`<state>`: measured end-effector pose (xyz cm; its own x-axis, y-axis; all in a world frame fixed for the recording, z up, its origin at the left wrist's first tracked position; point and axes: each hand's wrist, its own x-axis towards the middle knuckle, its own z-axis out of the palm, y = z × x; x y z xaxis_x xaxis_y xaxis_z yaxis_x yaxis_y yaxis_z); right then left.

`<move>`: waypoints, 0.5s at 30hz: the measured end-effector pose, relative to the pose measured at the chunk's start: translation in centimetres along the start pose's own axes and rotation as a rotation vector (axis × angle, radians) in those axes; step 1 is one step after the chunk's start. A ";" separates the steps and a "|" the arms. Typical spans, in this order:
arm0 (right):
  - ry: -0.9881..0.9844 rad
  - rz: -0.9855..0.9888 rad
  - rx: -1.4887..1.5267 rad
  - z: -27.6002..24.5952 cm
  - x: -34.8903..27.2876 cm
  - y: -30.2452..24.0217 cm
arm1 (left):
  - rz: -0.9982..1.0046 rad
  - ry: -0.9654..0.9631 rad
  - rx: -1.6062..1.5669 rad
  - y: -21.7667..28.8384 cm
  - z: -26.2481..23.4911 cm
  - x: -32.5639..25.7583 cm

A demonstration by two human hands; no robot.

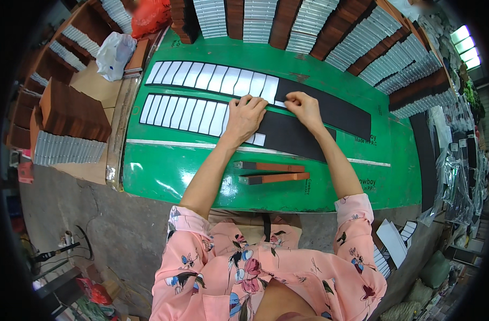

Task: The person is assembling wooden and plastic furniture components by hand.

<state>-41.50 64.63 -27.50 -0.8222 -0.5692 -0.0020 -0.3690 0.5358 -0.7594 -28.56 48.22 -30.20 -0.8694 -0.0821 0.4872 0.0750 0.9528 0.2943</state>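
on green board, hands on white strips

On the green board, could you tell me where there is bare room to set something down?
The green board is bare at its near-left corner, between the lower black strip and the near edge, left of the two brown bars. The far right end, beyond the upper black strip, is free too. The middle is crowded: white cards and both hands.

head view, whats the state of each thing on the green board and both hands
upper black strip: flat, left part covered with white cards, right part bare
lower black strip: flat, partly covered, right part bare
white cards: laid side by side in rows
left hand: flat, pressing cards
right hand: fingertips pinching at the upper strip's card edge
two brown bars: lying untouched
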 end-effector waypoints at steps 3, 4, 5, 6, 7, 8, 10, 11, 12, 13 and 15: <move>0.041 0.237 0.659 -1.7 -0.1 1.3 | -0.004 0.009 -0.051 0.0 0.6 0.2; 0.038 0.189 0.722 -2.4 -0.6 1.6 | -0.005 0.013 -0.054 -0.2 0.8 0.2; 0.030 0.145 0.783 -3.4 -1.7 0.9 | -0.002 0.029 -0.039 -0.4 0.6 0.1; 0.024 0.143 0.801 -4.3 -3.1 0.0 | -0.018 0.032 -0.071 -0.6 0.2 -0.1; 0.033 0.158 0.793 -5.3 -4.6 -0.6 | -0.030 0.044 -0.105 -0.8 0.0 0.2; -0.006 0.133 0.685 -6.0 -6.1 -0.8 | -0.033 0.097 -0.227 -1.6 0.1 0.4; -0.058 0.111 0.585 -6.6 -9.4 -0.3 | -0.093 0.162 -0.442 -1.9 -0.7 0.5; -0.051 0.122 0.582 -7.0 -11.1 -0.3 | -0.105 0.258 -0.425 -1.5 -1.5 0.4; -0.035 0.111 0.445 -7.5 -12.6 -0.7 | -0.135 0.288 -0.453 -1.4 -2.3 0.0; -0.026 0.097 0.312 -7.7 -14.0 -0.9 | -0.169 0.318 -0.474 -1.2 -3.6 -0.7; -0.030 0.090 0.298 -7.8 -16.3 -0.1 | -0.207 0.299 -0.480 0.3 -6.9 -2.2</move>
<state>-31.46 78.68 -22.32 -0.8311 -0.5482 -0.0940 -0.1482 0.3811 -0.9126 -23.28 46.66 -25.55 -0.7195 -0.3970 0.5698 0.1915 0.6752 0.7123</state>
